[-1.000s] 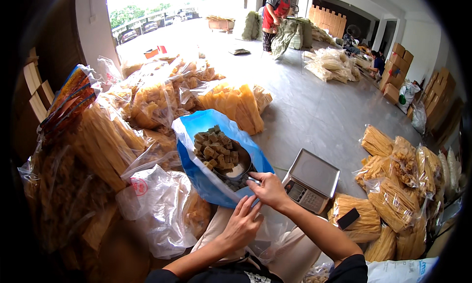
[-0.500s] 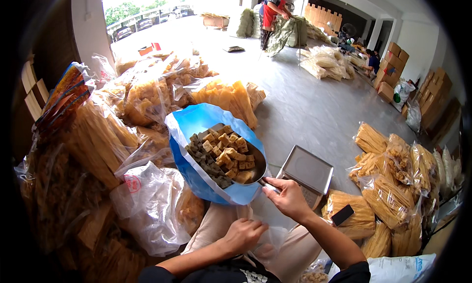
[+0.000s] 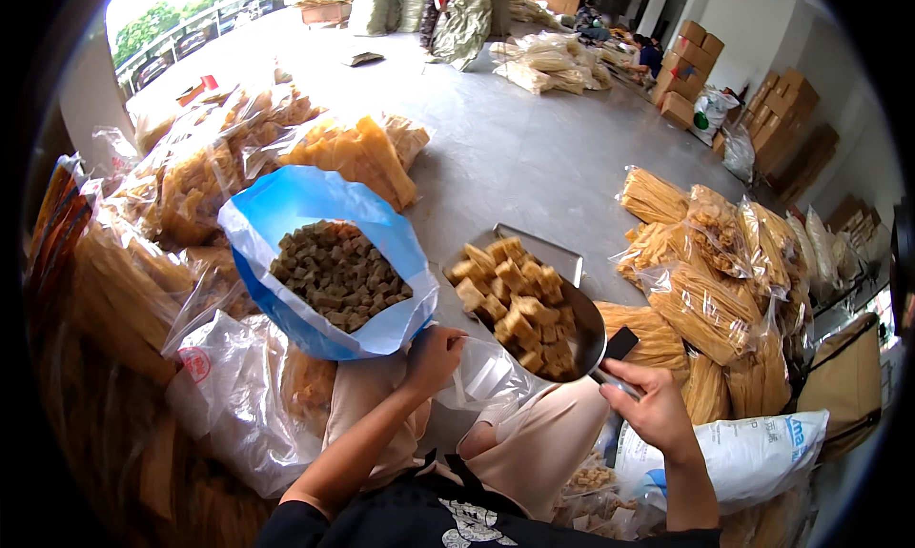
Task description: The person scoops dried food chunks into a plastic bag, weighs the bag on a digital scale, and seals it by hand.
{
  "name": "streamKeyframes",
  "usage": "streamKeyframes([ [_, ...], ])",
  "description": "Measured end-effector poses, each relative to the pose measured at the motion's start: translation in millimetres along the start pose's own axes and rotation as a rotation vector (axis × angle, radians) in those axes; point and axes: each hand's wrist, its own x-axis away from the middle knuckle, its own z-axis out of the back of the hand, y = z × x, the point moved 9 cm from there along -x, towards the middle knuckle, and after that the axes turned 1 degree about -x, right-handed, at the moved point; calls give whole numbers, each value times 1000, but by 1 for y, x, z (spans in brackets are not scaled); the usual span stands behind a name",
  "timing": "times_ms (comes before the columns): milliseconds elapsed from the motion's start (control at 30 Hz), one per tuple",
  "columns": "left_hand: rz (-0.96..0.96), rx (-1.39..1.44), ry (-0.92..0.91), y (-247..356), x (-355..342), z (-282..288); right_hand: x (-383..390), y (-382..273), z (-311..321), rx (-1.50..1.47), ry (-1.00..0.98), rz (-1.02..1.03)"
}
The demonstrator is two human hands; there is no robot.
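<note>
Head view: the right hand [image 3: 656, 410] is clenched around the handle of a shiny metal scoop [image 3: 562, 329], heaped with tan cube-shaped pieces [image 3: 510, 295]. The scoop hangs in the air above the person's lap, its long axis running from the handle at lower right up to its open mouth at upper left, so the mouth faces the big blue plastic bag [image 3: 315, 262]. The left hand [image 3: 434, 357] grips the near rim of that blue bag and a clear thin plastic bag [image 3: 491, 381] that hangs just below the scoop. The blue bag stands open-mouthed, full of darker brown cubes [image 3: 338, 272]; a gap of bare grey concrete floor [image 3: 534, 157] shows between its rim and the scoop's tip.

A flat metal weighing scale [image 3: 562, 257] sits behind the scoop, partly hidden by it. Clear sacks of yellow dried sticks [image 3: 696, 291] crowd the right side, and similar bags of golden dried sheets [image 3: 353, 152] pile up beyond and left of the blue bag. A white printed woven sack [image 3: 753, 453] lies under the right forearm. Brown cardboard boxes [image 3: 786, 100] stack along the far wall.
</note>
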Motion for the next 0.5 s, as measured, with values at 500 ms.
streamKeyframes([
  [500,-48,-71,117,-2,-44,-12,53,101,-27,49,-17,-237],
])
